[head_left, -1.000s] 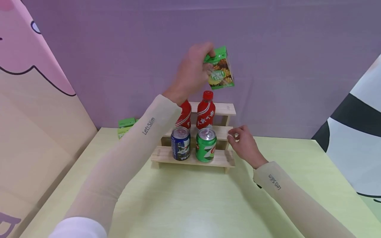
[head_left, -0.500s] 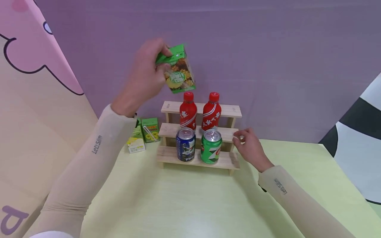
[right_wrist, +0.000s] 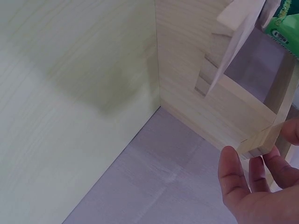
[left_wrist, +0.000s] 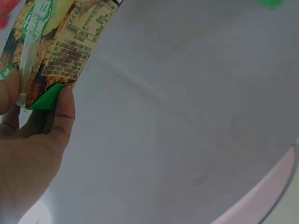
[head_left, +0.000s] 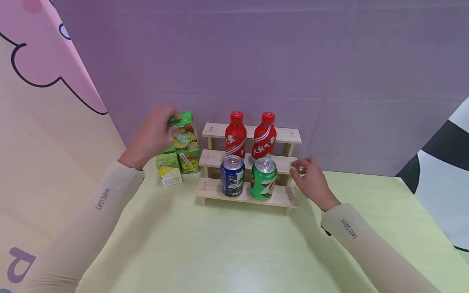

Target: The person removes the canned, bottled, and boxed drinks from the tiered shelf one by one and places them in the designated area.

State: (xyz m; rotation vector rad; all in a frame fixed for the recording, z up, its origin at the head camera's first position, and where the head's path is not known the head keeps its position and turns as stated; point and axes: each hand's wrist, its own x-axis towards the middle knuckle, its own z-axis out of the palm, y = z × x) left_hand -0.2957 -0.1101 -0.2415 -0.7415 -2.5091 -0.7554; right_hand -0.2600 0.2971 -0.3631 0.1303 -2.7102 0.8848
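My left hand point(head_left: 154, 132) grips a green drink carton point(head_left: 186, 132) by its top end, and a clear-wrapped straw shows on this carton point(left_wrist: 60, 46) in the left wrist view. Directly behind or above two other cartons it appears upright; whether it touches them I cannot tell. Those are a yellow-and-white carton point(head_left: 170, 174) and a green flower-print carton point(head_left: 190, 162). At the right end of a three-step wooden display stand point(head_left: 212, 158), my right hand point(head_left: 311, 182) pinches the middle step, its fingers curled around the board's end point(right_wrist: 261, 142) in the right wrist view.
Two red bottles point(head_left: 235, 136) stand on the middle step. A blue can point(head_left: 232, 181) and a green can point(head_left: 264, 182) are on the lowest step. Behind the pale table point(head_left: 234, 244) rises a purple backdrop point(head_left: 256, 61), with a cartoon-printed panel at each side.
My left hand has carried the drink carton leftward from above the stand, then down to the other cartons. My right hand stays at the middle step. The head view has shifted slightly.
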